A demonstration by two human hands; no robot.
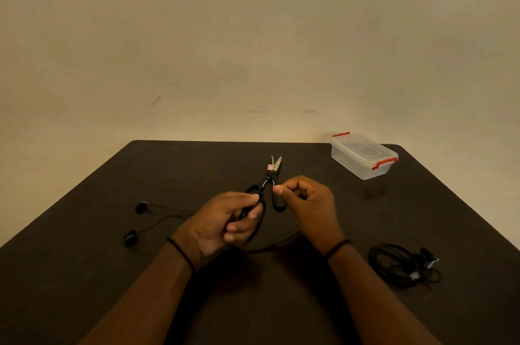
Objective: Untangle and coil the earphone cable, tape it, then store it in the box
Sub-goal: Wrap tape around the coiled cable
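Coiling the earphone cable, with taping and storing still to do.

At the centre of the frame the left hand [225,221] has its fingers curled around loops of the earphone cable [261,221], and the right hand [306,201] pinches a part of the cable between thumb and forefinger. The coil looks only partly made: the two earbuds [135,222] still lie loose at centre left. No tape is visible. The box [364,156], upper right on the table, has its lid on. Scissors [273,170] lie behind the hands, and another bundled cable [402,266] lies at lower right. The table [84,274] is dark and matte, the wall [253,35] plain beige, the light dim.
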